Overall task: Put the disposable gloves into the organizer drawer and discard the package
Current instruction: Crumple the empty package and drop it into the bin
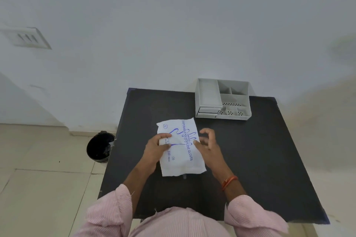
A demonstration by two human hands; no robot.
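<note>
A white package of disposable gloves (pixel 181 152) with blue print lies flat on the black table (pixel 250 159). My left hand (pixel 157 147) pinches the package at its left side near the middle. My right hand (pixel 207 143) touches the package's right edge with the thumb, its fingers curled and apart. The grey organizer (pixel 223 100) stands at the table's far edge, beyond the package; its small drawer (pixel 208 110) at the lower left looks shut.
A black waste bin (pixel 100 147) stands on the tiled floor just left of the table. A white wall rises behind the table, with a switch plate (pixel 27 38) at the left.
</note>
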